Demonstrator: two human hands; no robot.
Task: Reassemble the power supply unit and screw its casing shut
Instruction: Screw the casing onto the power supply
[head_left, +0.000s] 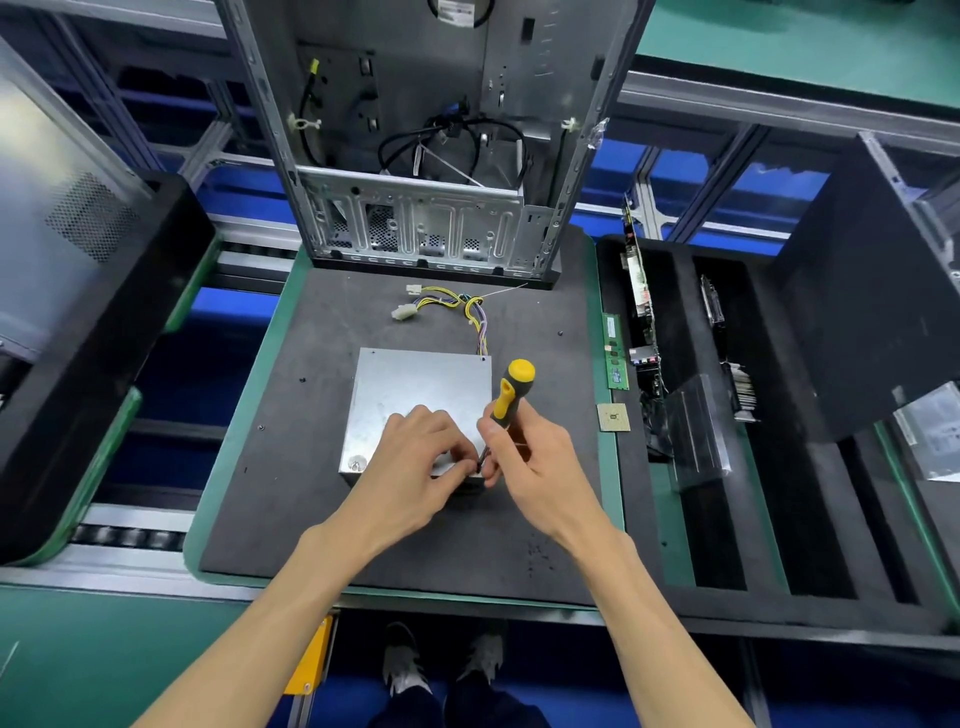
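Power supply unit (415, 395) lying flat on the dark mat (291, 493) of the counter, in the middle, cover on and wire bundle (467, 306) trailing away toward the open computer case (415, 156). Placed so, probably, to bring the near right corner within easy reach. Right hand (524, 457) wrapped around the screwdriver (511, 395), yellow and black handle tilted up, shaft going down to that corner. Left hand (415, 457) just beside it, fingertips pinched together at the tip, apparently to steady a screw; screw itself too small and hidden to confirm. Both hands nearly touching over the corner. One screw head (356, 464) visible at the near left corner. Judged: fastening of the casing in progress, several corners perhaps not yet done. Beside the mat, on the right, a RAM stick (614, 351) and a processor chip (614, 417).
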